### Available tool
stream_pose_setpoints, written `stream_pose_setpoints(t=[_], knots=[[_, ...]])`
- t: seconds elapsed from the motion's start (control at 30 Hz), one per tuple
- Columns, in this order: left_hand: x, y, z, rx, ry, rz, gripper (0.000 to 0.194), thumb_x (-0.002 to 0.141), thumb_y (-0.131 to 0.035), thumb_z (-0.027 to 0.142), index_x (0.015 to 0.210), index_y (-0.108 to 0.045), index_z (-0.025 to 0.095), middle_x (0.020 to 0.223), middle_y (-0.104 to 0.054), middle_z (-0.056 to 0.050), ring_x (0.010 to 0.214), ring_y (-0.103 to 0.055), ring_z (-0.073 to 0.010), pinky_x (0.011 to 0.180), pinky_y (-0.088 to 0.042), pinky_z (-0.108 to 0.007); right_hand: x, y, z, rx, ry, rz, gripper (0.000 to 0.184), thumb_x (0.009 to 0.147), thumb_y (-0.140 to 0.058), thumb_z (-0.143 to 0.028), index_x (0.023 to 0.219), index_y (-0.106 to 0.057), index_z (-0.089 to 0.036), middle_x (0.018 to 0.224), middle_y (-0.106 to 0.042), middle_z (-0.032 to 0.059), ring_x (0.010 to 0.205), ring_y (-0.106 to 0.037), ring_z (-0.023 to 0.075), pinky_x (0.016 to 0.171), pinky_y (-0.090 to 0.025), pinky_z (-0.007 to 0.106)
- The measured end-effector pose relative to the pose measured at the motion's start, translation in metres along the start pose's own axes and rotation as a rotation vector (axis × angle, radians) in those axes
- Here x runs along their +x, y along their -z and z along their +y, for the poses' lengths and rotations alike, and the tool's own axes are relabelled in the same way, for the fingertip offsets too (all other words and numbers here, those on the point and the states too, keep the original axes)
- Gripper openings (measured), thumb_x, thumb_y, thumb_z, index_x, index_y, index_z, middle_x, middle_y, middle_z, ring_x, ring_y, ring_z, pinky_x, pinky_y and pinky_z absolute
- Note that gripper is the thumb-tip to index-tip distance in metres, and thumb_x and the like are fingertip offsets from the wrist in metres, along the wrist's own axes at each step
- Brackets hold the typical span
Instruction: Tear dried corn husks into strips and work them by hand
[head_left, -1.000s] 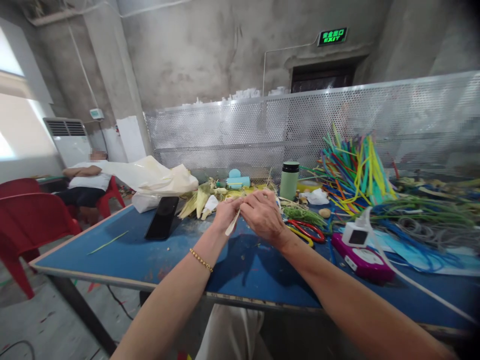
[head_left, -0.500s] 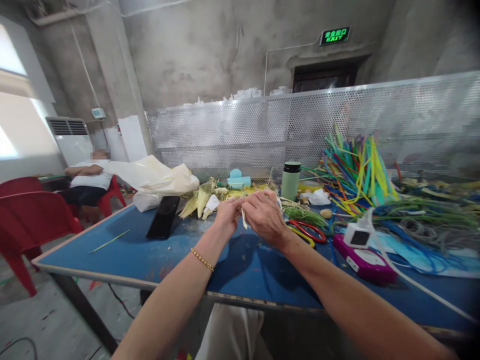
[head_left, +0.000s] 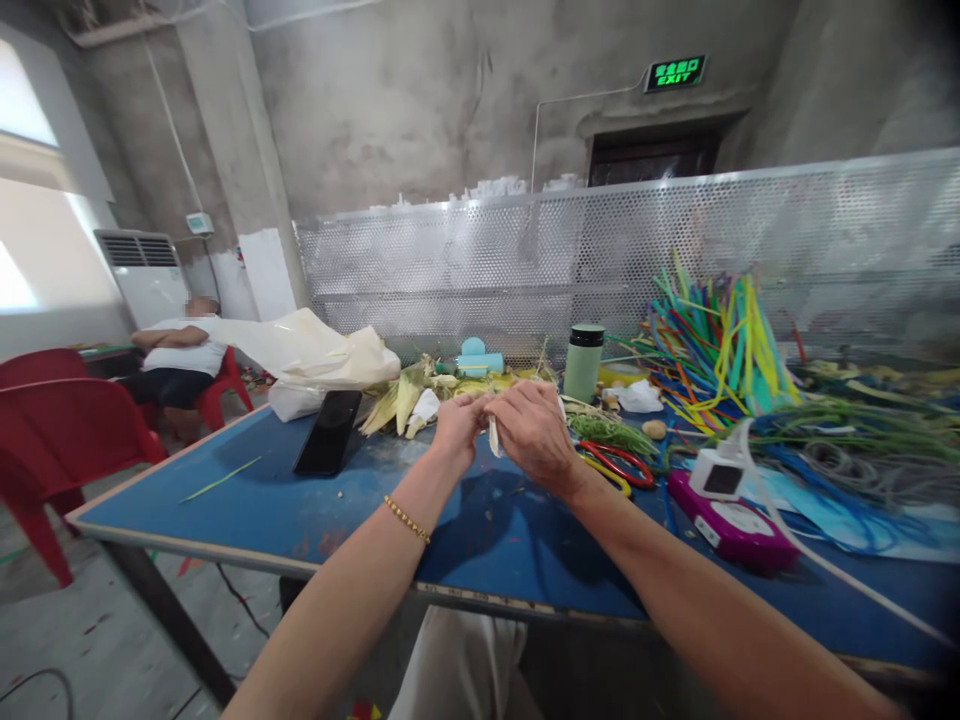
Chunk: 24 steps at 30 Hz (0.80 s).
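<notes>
My left hand (head_left: 459,430) and my right hand (head_left: 529,428) meet above the blue table (head_left: 300,535), fingers closed and pinched together. A short pale strip (head_left: 494,437), perhaps husk, hangs down between them. The rest of what they hold is hidden behind my fingers. Beyond my left hand lie dry corn husks (head_left: 405,397) and a white scrap. To the right of my right hand are red-handled scissors (head_left: 619,462), a yellow handle beside them, and a bundle of green strands (head_left: 611,431).
A black phone (head_left: 328,432) and a plastic bag (head_left: 322,355) lie at the left. A green bottle (head_left: 583,365) stands behind my right hand. Colourful strips (head_left: 731,345), a magenta box (head_left: 731,520) and a white cable (head_left: 840,570) occupy the right. A person (head_left: 180,345) sits far left, arms folded.
Both hands stay together in nearly the same place. The pale strip has shifted very slightly to the right, and the whole view has moved a little.
</notes>
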<state>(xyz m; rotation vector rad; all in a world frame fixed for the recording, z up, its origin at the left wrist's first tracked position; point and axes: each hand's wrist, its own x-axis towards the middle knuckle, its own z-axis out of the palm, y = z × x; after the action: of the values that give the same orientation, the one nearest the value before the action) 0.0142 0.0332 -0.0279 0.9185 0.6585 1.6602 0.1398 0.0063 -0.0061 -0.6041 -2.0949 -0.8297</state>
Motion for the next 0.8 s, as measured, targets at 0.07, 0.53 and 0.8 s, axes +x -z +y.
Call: stream_pose_setpoints(t=[0.07, 0.53, 0.8], knots=[[-0.001, 0.000, 0.001, 0.019, 0.011, 0.015, 0.034, 0.051, -0.082, 0.026, 0.055, -0.050, 0.014, 0.052, -0.051, 0.003, 0.048, -0.046, -0.0069, 0.049, -0.034, -0.022, 0.000, 0.003, -0.001, 0.018, 0.009, -0.002, 0.020, 0.093, -0.046, -0.022, 0.085, -0.064, -0.018, 0.081, -0.064, 0.0060, 0.085, -0.047, 0.0201, 0.081, -0.027, 0.036], [-0.011, -0.008, 0.011, 0.187, -0.164, -0.042, 0.024, 0.058, -0.076, 0.029, 0.059, -0.057, 0.014, 0.053, -0.055, 0.001, 0.051, -0.049, -0.0090, 0.055, -0.039, -0.024, -0.009, -0.014, 0.009, 0.279, -0.333, 0.285, 0.011, 0.083, -0.063, -0.029, 0.077, -0.062, -0.019, 0.080, -0.068, 0.0053, 0.079, -0.059, 0.0204, 0.079, -0.038, 0.036], [-0.014, -0.009, 0.013, 0.244, -0.117, -0.063, 0.021, 0.058, -0.077, 0.027, 0.060, -0.062, 0.012, 0.055, -0.059, -0.001, 0.051, -0.053, -0.0100, 0.055, -0.039, -0.024, -0.004, -0.010, 0.015, 0.456, -0.626, 0.230, 0.004, 0.072, -0.065, -0.021, 0.068, -0.063, -0.019, 0.073, -0.069, 0.0052, 0.071, -0.064, 0.0200, 0.071, -0.048, 0.034]])
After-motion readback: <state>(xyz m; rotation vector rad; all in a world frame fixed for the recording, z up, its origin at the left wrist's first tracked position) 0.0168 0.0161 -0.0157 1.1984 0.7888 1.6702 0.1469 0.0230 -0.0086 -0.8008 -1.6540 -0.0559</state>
